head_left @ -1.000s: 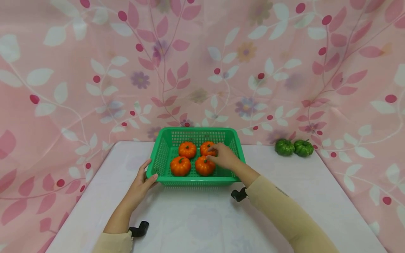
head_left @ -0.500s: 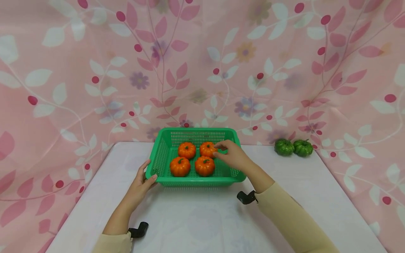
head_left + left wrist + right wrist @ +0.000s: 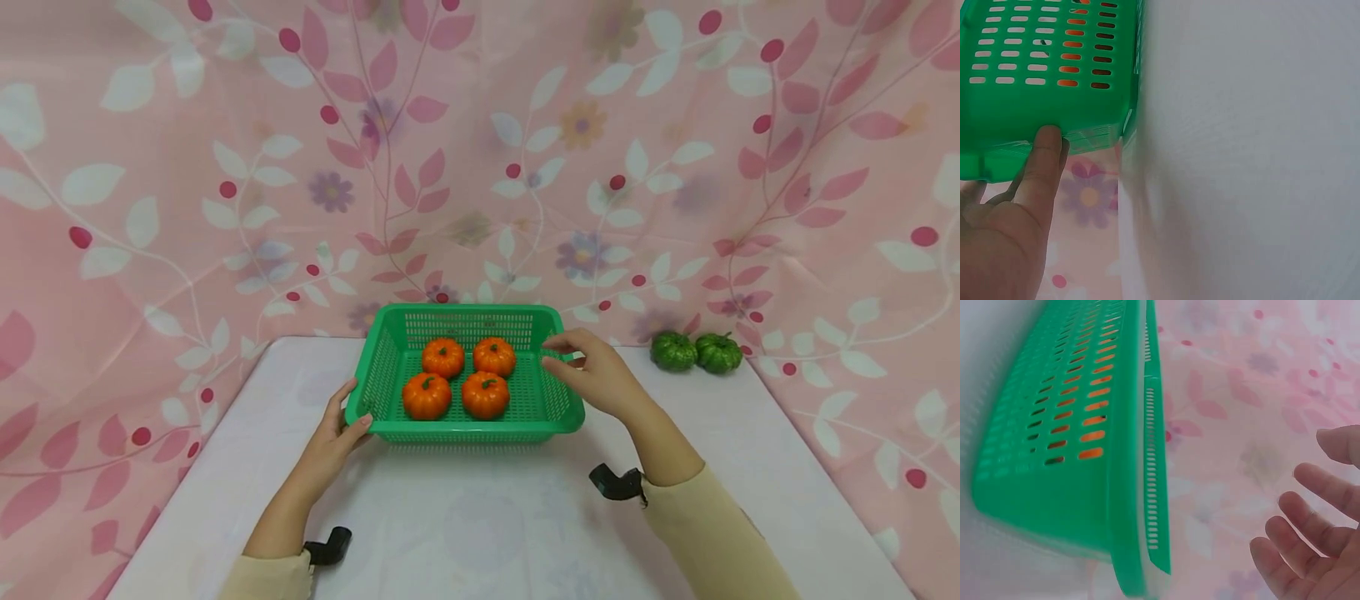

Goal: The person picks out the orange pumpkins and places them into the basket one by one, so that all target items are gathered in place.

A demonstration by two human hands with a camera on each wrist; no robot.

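Note:
A green plastic basket [image 3: 480, 426] with slotted walls stands on the table. Inside it sit several small orange pumpkins [image 3: 485, 395] with green stems, in two rows towards the left and middle. My left hand [image 3: 331, 437] holds the basket's near left corner, thumb on the rim and fingers along the left side; the left wrist view shows the thumb [image 3: 1045, 162] against the rim. Over the basket's right rim my right hand [image 3: 600, 375] hovers, fingers relaxed and apart, holding nothing. In the right wrist view its spread fingers [image 3: 1310, 519] appear beyond the basket wall.
Two glossy green pumpkins [image 3: 674, 351] sit side by side at the table's back right. A white cloth covers the table [image 3: 480, 525]. Behind it hangs a pink floral curtain [image 3: 450, 150], close to the basket's back.
My right hand has drawn away from the orange pumpkins, moving right to the basket's right rim, and its fingers have spread. My left hand stays at the corner; basket and pumpkins stay put.

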